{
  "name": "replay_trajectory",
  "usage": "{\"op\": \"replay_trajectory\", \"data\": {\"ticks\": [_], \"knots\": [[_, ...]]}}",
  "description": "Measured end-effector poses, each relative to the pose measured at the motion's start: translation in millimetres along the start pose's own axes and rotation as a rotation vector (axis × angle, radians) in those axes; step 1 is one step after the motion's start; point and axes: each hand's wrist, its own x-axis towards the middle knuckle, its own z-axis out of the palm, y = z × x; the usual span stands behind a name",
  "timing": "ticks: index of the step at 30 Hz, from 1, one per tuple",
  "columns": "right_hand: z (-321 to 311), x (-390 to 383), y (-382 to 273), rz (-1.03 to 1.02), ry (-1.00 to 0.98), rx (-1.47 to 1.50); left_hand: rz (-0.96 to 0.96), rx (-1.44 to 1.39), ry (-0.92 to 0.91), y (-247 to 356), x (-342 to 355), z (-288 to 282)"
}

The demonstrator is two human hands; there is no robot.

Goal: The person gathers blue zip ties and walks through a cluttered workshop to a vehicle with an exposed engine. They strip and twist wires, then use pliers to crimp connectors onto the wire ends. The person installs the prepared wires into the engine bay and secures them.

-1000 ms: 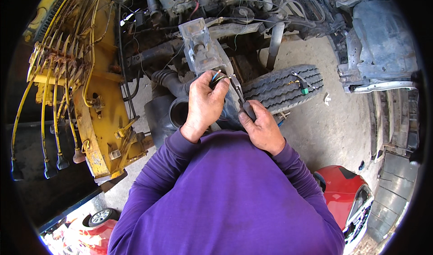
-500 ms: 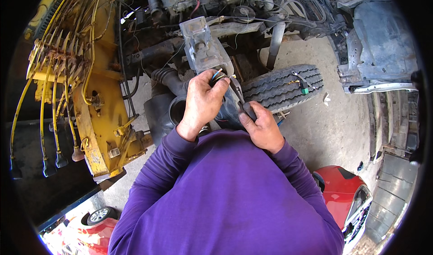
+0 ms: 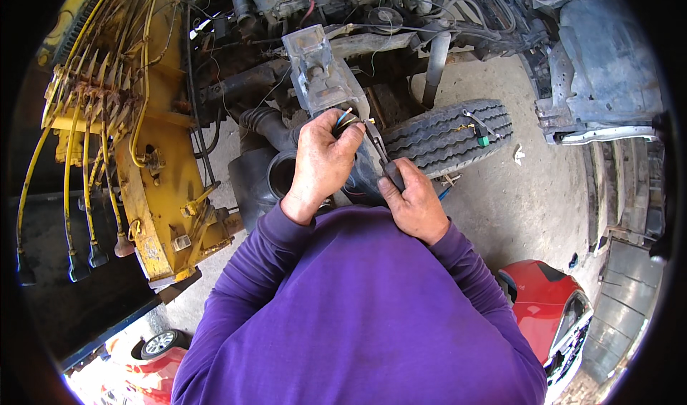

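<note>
My left hand (image 3: 325, 154) is closed in a pinch around a few thin wires (image 3: 346, 117); one has blue insulation and a light-coloured end poking up past the thumb. In my right hand (image 3: 416, 203) are dark-handled pliers (image 3: 381, 147), slanting up and left. Their jaw tip reaches close beside the left fingertips; whether it grips a wire there is too small to tell. Just beyond both hands lies a grey, dusty metal part (image 3: 315, 69) with a boxy end. Below the left hand, the round mouth of a black duct (image 3: 281, 174) is partly covered by that hand.
A truck tyre (image 3: 451, 139) lies right of the hands, with a green connector (image 3: 484, 141) on its tread. Yellow machinery with levers (image 3: 154, 190) stands at left. Engine parts and hoses (image 3: 386, 20) fill the far side. Behind at right is a red car (image 3: 540, 298).
The pliers' handles and my right hand have shifted very slightly left and up. The left hand keeps its pinch on the wires in nearly the same place.
</note>
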Motion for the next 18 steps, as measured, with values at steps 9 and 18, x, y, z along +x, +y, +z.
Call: {"op": "replay_trajectory", "data": {"ticks": [9, 18], "knots": [[5, 5, 14, -0.006, 0.073, -0.045, 0.069, 0.128, 0.004, 0, -4, 0], [-1, 1, 14, -0.059, -0.053, 0.119, 0.075, 0.152, -0.009, -2, -6, -5]]}}
